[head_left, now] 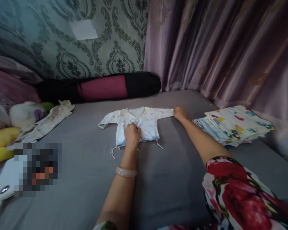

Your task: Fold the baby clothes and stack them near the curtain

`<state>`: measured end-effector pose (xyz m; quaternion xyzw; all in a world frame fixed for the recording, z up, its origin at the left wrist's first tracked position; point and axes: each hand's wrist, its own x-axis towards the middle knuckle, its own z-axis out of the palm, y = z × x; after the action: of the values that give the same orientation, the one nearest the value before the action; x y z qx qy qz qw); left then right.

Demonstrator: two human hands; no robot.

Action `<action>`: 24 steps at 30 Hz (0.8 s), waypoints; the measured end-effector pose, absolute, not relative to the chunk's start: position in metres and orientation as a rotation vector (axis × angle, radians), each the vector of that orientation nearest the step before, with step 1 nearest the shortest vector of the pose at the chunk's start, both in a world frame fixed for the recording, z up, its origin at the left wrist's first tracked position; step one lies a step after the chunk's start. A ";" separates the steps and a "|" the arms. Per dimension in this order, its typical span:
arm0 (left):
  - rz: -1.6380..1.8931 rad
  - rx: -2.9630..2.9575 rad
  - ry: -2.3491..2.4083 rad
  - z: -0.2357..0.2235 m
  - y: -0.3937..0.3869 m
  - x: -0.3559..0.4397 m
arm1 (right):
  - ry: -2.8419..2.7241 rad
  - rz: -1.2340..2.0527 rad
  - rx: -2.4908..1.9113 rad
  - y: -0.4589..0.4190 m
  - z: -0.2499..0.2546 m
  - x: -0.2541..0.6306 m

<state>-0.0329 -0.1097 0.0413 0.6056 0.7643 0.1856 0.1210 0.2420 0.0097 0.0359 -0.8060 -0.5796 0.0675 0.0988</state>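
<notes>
A small white baby shirt [148,127] with light blue trim and tie strings lies spread on the grey bed sheet [91,179]. My left hand [132,131], with a pale bangle [126,172] on its wrist, is closed over the front middle of the shirt; its fingertips are mostly hidden. Out to the right, my right hand [180,113] pinches the cuff of one sleeve, which is stretched straight. The opposite sleeve [108,118] lies loose and bends slightly downward at its end.
A stack of folded printed cloths [237,123] lies at right. Along the wall rests a long black and maroon bag [103,87]. To the left are plush toys [26,111], a crumpled light garment [49,119] and a white device [7,182], partly blurred out. Curtains [206,48] hang behind.
</notes>
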 end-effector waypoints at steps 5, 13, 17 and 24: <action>0.402 1.867 2.186 0.048 -0.113 -0.029 | -1.907 -0.153 -2.239 0.000 0.043 0.216; 0.652 1.775 2.119 0.057 -0.104 -0.051 | -2.358 0.238 -1.799 0.004 0.029 0.135; 0.899 1.553 2.151 0.059 -0.099 -0.086 | -2.399 0.300 -1.888 0.008 0.017 0.129; 1.516 0.833 2.054 0.033 -0.085 -0.135 | -2.440 0.247 -1.989 0.017 0.029 0.124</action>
<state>-0.1354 -0.0851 0.0326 0.3022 0.7450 0.5500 0.2263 0.1243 0.0170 0.0290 -0.6299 -0.7726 0.0783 -0.0081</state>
